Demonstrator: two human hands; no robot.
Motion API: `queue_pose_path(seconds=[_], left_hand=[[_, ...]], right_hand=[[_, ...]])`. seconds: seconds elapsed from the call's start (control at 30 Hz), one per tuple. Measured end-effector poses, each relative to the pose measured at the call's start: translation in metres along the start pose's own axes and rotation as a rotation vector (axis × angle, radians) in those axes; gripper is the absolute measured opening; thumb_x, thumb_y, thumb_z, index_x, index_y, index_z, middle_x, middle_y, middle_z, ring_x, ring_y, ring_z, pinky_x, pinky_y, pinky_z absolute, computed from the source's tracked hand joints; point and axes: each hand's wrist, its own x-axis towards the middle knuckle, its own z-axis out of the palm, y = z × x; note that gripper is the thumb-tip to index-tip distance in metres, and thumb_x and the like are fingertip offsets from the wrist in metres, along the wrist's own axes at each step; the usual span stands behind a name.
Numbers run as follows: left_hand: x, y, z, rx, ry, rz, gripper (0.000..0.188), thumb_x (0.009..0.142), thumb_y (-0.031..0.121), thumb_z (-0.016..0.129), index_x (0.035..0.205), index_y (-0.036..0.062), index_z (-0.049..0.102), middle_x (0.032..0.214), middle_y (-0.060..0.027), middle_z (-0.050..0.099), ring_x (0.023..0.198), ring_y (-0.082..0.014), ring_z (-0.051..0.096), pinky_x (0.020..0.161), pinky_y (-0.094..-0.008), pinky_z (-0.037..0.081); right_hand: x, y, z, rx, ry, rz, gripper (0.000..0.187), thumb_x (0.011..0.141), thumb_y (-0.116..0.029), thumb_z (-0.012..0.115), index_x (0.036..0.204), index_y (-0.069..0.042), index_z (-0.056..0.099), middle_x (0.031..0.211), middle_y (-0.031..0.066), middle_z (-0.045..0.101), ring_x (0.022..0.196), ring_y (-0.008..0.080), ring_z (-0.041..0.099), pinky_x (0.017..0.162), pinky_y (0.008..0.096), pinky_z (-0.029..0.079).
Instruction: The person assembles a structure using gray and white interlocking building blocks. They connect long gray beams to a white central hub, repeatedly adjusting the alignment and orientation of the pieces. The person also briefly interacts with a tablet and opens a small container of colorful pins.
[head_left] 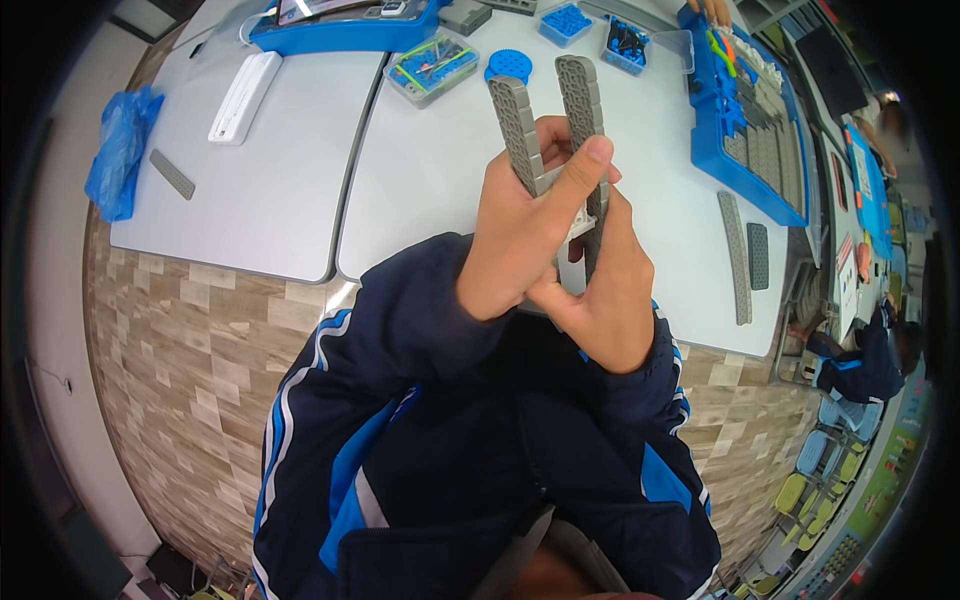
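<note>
Above the table's near edge I hold two long grey perforated beams, a left one (514,122) and a right one (581,95), standing side by side with a gap between their far ends. Between them, a white connector piece (580,226) shows partly among my fingers. My left hand (525,225) is closed round the assembly, its thumb stretched across to the right beam. Lower down, my right hand (615,290) grips the right beam from the right side. My fingers hide the point where the parts join.
A blue bin of grey and coloured building pieces (705,150) stands at right; another person's hand (712,10) is at its far end. Two loose grey beams (735,255) lie nearby. Small parts boxes (432,70) and a blue disc (509,66) sit farther back. A blue bag (122,155) hangs at left.
</note>
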Motion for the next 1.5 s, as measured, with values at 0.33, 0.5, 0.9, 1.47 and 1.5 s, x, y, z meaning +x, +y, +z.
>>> queue_pose_path(seconds=[0.33, 0.5, 0.9, 1.47, 1.5], left_hand=[[0.000, 0.003, -0.005, -0.102, -0.008, -0.126, 0.030, 0.101, 0.036, 0.062, 0.101, 0.0066, 0.060, 0.093, -0.0030, 0.064, 0.074, -0.0077, 0.061, 0.060, -0.0254, 0.051], [0.000, -0.002, -0.004, -0.144, 0.045, -0.129, 0.029, 0.101, 0.035, 0.062, 0.102, 0.0059, 0.060, 0.093, -0.0033, 0.065, 0.078, -0.0079, 0.061, 0.066, -0.0242, 0.051], [0.001, -0.005, -0.010, -0.152, -0.044, -0.086, 0.039, 0.099, 0.042, 0.063, 0.106, 0.0044, 0.058, 0.088, -0.0013, 0.062, 0.070, -0.0054, 0.058, 0.053, -0.0221, 0.044], [-0.002, -0.002, -0.007, -0.104, -0.141, 0.089, 0.036, 0.099, 0.043, 0.062, 0.098, 0.0079, 0.053, 0.082, 0.0018, 0.054, 0.075, -0.0033, 0.048, 0.065, -0.0225, 0.041], [-0.002, -0.001, -0.006, -0.112, -0.150, 0.095, 0.034, 0.099, 0.040, 0.062, 0.098, 0.0081, 0.053, 0.082, 0.0018, 0.054, 0.075, -0.0031, 0.048, 0.065, -0.0225, 0.040]], right_hand=[[0.002, 0.003, 0.002, -0.016, -0.017, 0.009, 0.084, 0.076, -0.021, 0.083, 0.138, 0.013, 0.037, 0.101, 0.0275, 0.065, 0.084, 0.0381, 0.072, 0.070, 0.0402, 0.058], [0.000, 0.006, 0.006, -0.006, -0.004, -0.005, 0.080, 0.076, -0.021, 0.083, 0.135, 0.014, 0.040, 0.094, 0.0261, 0.066, 0.079, 0.0376, 0.073, 0.066, 0.0390, 0.059], [0.004, 0.011, 0.004, -0.031, 0.043, -0.056, 0.062, 0.075, -0.017, 0.081, 0.125, 0.004, 0.051, 0.080, 0.0122, 0.068, 0.067, 0.0227, 0.069, 0.063, 0.0313, 0.055], [0.004, 0.008, 0.008, -0.156, 0.276, -0.235, 0.071, 0.065, -0.020, 0.091, 0.123, 0.006, 0.057, 0.098, 0.0160, 0.069, 0.081, 0.0277, 0.073, 0.070, 0.0331, 0.058], [0.004, 0.008, 0.008, -0.177, 0.298, -0.258, 0.072, 0.065, -0.021, 0.091, 0.122, 0.006, 0.058, 0.097, 0.0163, 0.069, 0.080, 0.0273, 0.073, 0.069, 0.0327, 0.059]])
